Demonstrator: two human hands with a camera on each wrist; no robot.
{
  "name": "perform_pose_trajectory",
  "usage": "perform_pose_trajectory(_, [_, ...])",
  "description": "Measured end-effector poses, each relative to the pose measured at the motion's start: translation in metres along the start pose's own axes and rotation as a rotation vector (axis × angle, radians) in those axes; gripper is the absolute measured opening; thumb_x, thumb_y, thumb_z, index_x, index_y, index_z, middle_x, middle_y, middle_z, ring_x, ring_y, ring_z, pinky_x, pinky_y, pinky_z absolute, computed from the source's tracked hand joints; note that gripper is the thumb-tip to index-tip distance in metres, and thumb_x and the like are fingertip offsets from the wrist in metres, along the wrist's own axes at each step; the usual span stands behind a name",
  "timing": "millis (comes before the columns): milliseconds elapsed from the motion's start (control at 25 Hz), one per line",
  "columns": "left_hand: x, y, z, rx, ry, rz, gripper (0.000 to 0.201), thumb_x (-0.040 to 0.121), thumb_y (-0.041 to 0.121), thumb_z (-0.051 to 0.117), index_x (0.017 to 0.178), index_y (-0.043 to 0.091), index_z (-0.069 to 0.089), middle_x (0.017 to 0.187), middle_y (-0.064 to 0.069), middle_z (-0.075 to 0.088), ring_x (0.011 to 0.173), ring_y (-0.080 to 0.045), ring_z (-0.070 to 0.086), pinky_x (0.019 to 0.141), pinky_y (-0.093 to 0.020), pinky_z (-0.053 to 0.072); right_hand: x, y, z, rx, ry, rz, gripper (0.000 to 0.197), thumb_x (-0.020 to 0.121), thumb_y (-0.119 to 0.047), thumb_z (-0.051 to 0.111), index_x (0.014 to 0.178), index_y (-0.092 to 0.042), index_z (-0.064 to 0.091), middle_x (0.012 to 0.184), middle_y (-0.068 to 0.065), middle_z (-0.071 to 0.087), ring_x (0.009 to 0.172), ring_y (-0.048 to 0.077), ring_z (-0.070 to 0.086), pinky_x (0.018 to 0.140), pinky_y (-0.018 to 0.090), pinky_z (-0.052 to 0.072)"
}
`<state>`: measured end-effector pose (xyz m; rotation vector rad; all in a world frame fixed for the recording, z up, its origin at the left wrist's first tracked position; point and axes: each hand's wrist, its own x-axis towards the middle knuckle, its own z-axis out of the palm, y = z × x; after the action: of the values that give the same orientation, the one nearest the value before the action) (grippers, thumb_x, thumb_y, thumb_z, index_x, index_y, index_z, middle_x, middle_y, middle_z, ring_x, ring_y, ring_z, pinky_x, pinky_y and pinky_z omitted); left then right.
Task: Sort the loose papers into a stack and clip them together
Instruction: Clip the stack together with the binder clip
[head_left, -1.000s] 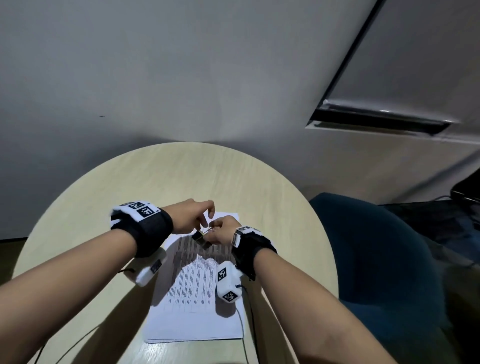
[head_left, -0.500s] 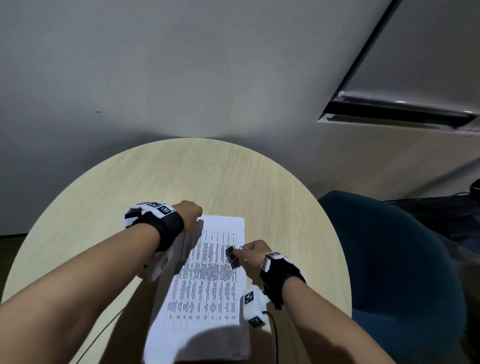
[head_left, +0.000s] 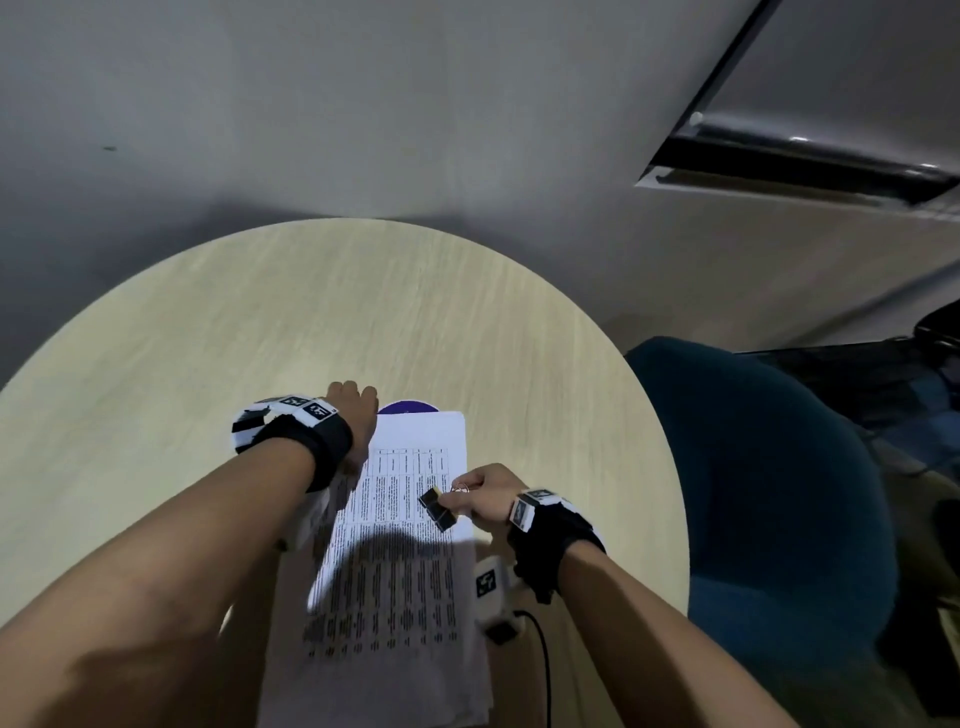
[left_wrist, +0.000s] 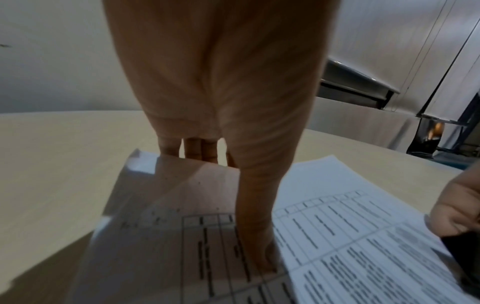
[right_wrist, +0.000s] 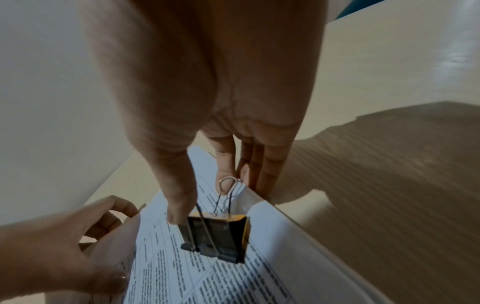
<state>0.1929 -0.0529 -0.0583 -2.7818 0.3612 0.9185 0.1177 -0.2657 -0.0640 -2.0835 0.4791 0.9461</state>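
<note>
While the right hand (head_left: 480, 496) pinches the black binder clip (head_left: 438, 508) over the right edge of the paper stack (head_left: 395, 571) at frame centre, as 0.5 s ago, the left hand (head_left: 358, 415) has slid up, gripping the stack's upper left corner on the bench (head_left: 260, 332), uncovering a purple disc (head_left: 408, 407).

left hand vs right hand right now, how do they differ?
The left hand grips the far left corner of the white printed paper stack, thumb on top and fingers curled behind the edge; the right hand pinches the black metal binder clip by its wire handles. The left hand sits at the stack's far corner, the right hand at its right edge. Both are over the stack on the round pale wooden table.
</note>
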Motion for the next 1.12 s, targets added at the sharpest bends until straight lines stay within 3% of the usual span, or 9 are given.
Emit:
perform_pose_trajectory(200, [-0.013, 0.000, 0.000, 0.002, -0.034, -0.046, 0.093, 0.037, 0.043, 0.084, 0.116, 0.015, 0.046, 0.116, -0.005, 0.047, 0.108, -0.025, 0.043, 0.071, -0.033, 0.043, -0.003, 0.002, 0.008, -0.076, 0.025, -0.052, 0.044, 0.072, -0.033, 0.081, 0.108, -0.014, 0.064, 0.098, 0.001, 0.059, 0.089, 0.018, 0.058, 0.079, 0.026, 0.044])
perform_pose_trajectory(320, [-0.022, -0.003, -0.001, -0.339, -0.145, 0.001, 0.078, 0.042, 0.017, 0.087, 0.102, 0.011, 0.038, 0.087, -0.005, 0.067, 0.072, -0.021, 0.065, 0.053, -0.031, 0.054, -0.004, 0.005, 0.011, -0.089, 0.041, -0.073, 0.043, 0.073, -0.029, 0.081, 0.108, -0.011, 0.064, 0.089, -0.003, 0.057, 0.085, 0.016, 0.057, 0.072, 0.023, 0.043])
perform_pose_trajectory(400, [-0.027, -0.007, 0.002, -0.538, -0.206, 0.026, 0.068, 0.053, 0.003, 0.083, 0.102, 0.008, 0.037, 0.080, -0.011, 0.072, 0.054, -0.021, 0.062, 0.040, -0.027, 0.047, -0.007, 0.005, 0.012, -0.098, 0.050, -0.080, 0.047, 0.073, -0.028, 0.081, 0.111, -0.007, 0.064, 0.079, -0.008, 0.053, 0.078, 0.014, 0.056, 0.066, 0.022, 0.043])
perform_pose_trajectory(560, [-0.029, -0.004, 0.003, -0.437, -0.104, 0.068, 0.042, 0.083, 0.041, 0.064, 0.104, 0.005, 0.060, 0.095, -0.006, 0.070, 0.078, -0.022, 0.060, 0.068, -0.024, 0.044, -0.009, 0.007, 0.016, -0.115, 0.069, -0.067, 0.045, 0.067, -0.032, 0.083, 0.103, -0.013, 0.063, 0.078, -0.007, 0.052, 0.080, 0.019, 0.057, 0.073, 0.030, 0.049])
perform_pose_trajectory(680, [-0.027, 0.006, 0.004, -0.396, 0.017, 0.054, 0.027, 0.092, 0.027, 0.049, 0.101, 0.006, 0.064, 0.109, -0.012, 0.067, 0.101, -0.029, 0.062, 0.076, -0.027, 0.044, -0.013, 0.006, 0.017, -0.150, 0.079, -0.080, 0.046, 0.066, -0.036, 0.082, 0.102, -0.016, 0.061, 0.088, -0.003, 0.054, 0.083, 0.019, 0.056, 0.078, 0.033, 0.050])
perform_pose_trajectory(800, [-0.023, 0.011, 0.008, -0.397, 0.083, 0.080, 0.011, 0.089, 0.017, 0.053, 0.090, 0.009, 0.061, 0.109, -0.013, 0.067, 0.099, -0.031, 0.063, 0.071, -0.027, 0.043, -0.022, -0.005, 0.002, -0.235, 0.062, -0.130, 0.032, 0.073, -0.027, 0.078, 0.093, -0.018, 0.054, 0.083, -0.004, 0.055, 0.074, 0.016, 0.057, 0.067, 0.028, 0.047])
perform_pose_trajectory(960, [-0.028, 0.010, 0.018, -0.413, 0.202, 0.178, 0.004, 0.088, 0.012, 0.051, 0.084, 0.013, 0.051, 0.102, -0.011, 0.066, 0.094, -0.031, 0.061, 0.070, -0.031, 0.042, -0.039, -0.031, -0.016, -0.138, 0.195, -0.309, 0.033, 0.075, -0.015, 0.075, 0.103, -0.013, 0.058, 0.078, -0.005, 0.057, 0.066, 0.010, 0.057, 0.047, 0.004, 0.041])
perform_pose_trajectory(1040, [-0.035, 0.010, 0.021, -0.373, 0.277, 0.302, 0.007, 0.088, 0.012, 0.048, 0.092, 0.011, 0.054, 0.100, -0.008, 0.065, 0.091, -0.030, 0.059, 0.072, -0.036, 0.044, -0.042, -0.046, -0.024, -0.118, 0.260, -0.438, 0.037, 0.074, -0.009, 0.075, 0.108, -0.014, 0.062, 0.088, -0.002, 0.060, 0.074, 0.011, 0.056, 0.054, 0.002, 0.040])
perform_pose_trajectory(1120, [-0.041, 0.010, 0.023, -0.331, 0.322, 0.382, 0.008, 0.090, 0.013, 0.044, 0.093, 0.011, 0.051, 0.098, -0.008, 0.063, 0.088, -0.030, 0.057, 0.071, -0.039, 0.043, -0.040, -0.060, -0.032, -0.166, 0.306, -0.524, 0.045, 0.075, -0.003, 0.072, 0.118, -0.011, 0.061, 0.106, 0.006, 0.062, 0.082, 0.015, 0.060, 0.073, 0.013, 0.049])
